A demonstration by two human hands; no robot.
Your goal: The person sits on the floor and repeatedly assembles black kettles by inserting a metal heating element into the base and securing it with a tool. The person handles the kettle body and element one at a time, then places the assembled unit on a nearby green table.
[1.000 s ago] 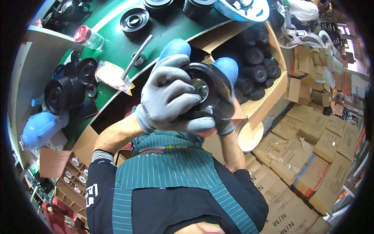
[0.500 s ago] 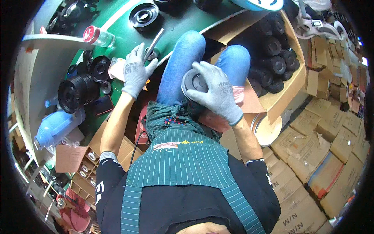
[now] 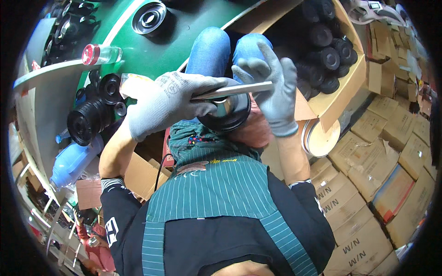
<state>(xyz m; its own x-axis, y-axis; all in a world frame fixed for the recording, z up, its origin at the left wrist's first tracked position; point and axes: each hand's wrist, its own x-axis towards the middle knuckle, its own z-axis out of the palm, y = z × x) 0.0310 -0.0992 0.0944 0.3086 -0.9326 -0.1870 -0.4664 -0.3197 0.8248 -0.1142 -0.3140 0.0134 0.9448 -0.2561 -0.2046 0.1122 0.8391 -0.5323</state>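
Note:
My left hand [image 3: 168, 101], in a grey work glove, is closed around a metal bar tool. Its flat bar [image 3: 241, 90] points to the right, and a shiny round metal head [image 3: 223, 108] sits below it. That head is over a black round disc-shaped part [image 3: 235, 120] in my lap; whether it is seated in the part cannot be made out. My right hand [image 3: 278, 89], gloved alike, has its fingers spread beside the bar's free end, apparently without gripping it. My left fingers hide part of the bar and disc.
On the green table [image 3: 184, 37] lie a black disc [image 3: 149, 18] and a red-lidded jar [image 3: 102, 54]. Stacked black discs [image 3: 85, 122] and a blue bottle [image 3: 76, 158] stand left. A carton [image 3: 352, 87] of black rolls is right, near flat cardboard boxes [image 3: 363, 175].
My left hand has picked the bar tool up from the table and brought it over the part in my lap. My right hand has let go of the part and opened.

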